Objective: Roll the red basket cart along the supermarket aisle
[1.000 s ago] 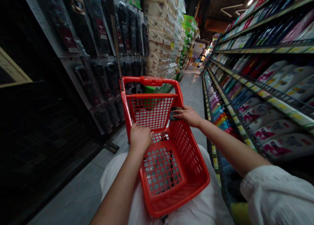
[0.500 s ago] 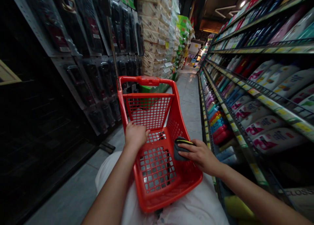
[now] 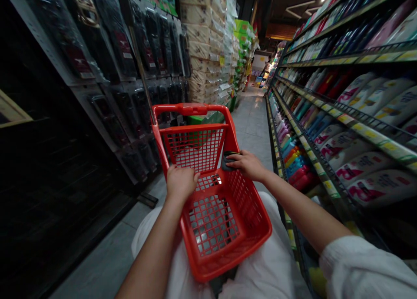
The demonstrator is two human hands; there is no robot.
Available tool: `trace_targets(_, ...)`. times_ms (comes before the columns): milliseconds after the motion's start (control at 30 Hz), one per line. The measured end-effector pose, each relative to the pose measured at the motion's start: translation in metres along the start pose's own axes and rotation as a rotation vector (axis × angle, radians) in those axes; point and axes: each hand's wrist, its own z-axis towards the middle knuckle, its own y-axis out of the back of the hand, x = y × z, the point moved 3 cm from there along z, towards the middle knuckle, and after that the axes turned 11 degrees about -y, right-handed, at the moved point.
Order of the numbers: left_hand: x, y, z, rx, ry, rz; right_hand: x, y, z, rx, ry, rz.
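A red plastic shopping basket (image 3: 211,264) with grid walls and a tall handle frame stands tilted before my knees, with nothing lying in it. My left hand (image 3: 181,181) is closed over its left rim, thumb toward the inside. On the right wall, toward the far end, my right hand (image 3: 249,165) presses a dark grey cloth (image 3: 229,162) with a yellow-edged fold against the rim. Part of the cloth hangs on the inner side; the rest lies hidden under my fingers.
Shelves of bottles (image 3: 368,168) run along the right. On the left hang packaged belts (image 3: 114,38), with a metal pole (image 3: 140,64) before them. Stacked wrapped packs (image 3: 205,42) stand farther back, and a grey tiled aisle (image 3: 249,116) leads away between them.
My right hand has slid the cloth along the right rim, away from me toward the handle end. My left hand keeps its grip. The view has shifted slightly.
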Motion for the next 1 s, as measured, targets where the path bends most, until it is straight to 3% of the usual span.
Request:
trace_targets(133,0.009,-0.003,0.01,-0.018,0.029,-0.003,0.003,-0.005,0.004,0.029,-0.005,-0.027)
trace_targets(300,0.015,-0.001,0.013,-0.046,0.035,-0.015,0.021,-0.011,-0.038,0.124,0.036,-0.065)
trace_targets(467,0.018,0.004,0.004,-0.196,0.03,-0.072,0.037,-0.006,-0.068,0.191,0.091,-0.122)
trace_targets(567,0.022,0.0,-0.004,-0.24,0.088,0.015,0.047,-0.001,-0.056,0.236,0.077,-0.156)
trace_targets(667,0.024,-0.008,-0.009,-0.214,0.142,0.048,0.06,-0.004,-0.021,0.27,-0.007,-0.159)
trace_targets(833,0.024,-0.014,-0.01,-0.187,0.142,0.057,0.078,-0.05,0.043,0.427,-0.273,-0.048)
trace_targets(1000,0.024,-0.014,-0.01,-0.175,0.131,0.054,0.08,-0.131,0.046,0.564,-0.426,0.0)
